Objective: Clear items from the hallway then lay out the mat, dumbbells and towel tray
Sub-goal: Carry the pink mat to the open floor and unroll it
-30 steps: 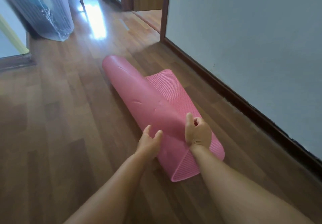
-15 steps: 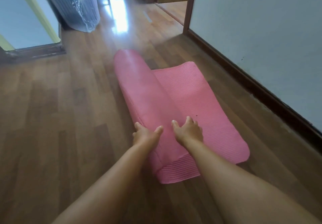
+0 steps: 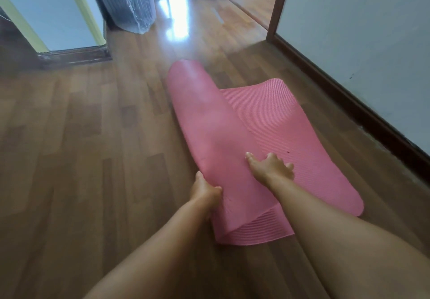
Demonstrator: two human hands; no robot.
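A pink ribbed exercise mat (image 3: 290,121) lies partly unrolled on the wooden hallway floor, its flat part spread toward the right wall. The remaining roll runs away from me along the flat part's left side. My left hand (image 3: 204,188) grips the roll's left side near its close end, fingers tucked under it. My right hand (image 3: 271,167) rests flat with spread fingers where the roll meets the flat part. No dumbbells or towel tray are in view.
A grey wall with a dark skirting board (image 3: 349,98) runs along the right. A plastic-wrapped bundle (image 3: 130,3) leans at the back left beside a white panel (image 3: 53,19). A doorway (image 3: 253,3) opens at the far right. Bare wooden floor (image 3: 81,147) stretches to the left.
The mat has unrolled further, with more flat surface showing on the right. My left hand moved from the roll's top to its left side. My right hand spread out flat.
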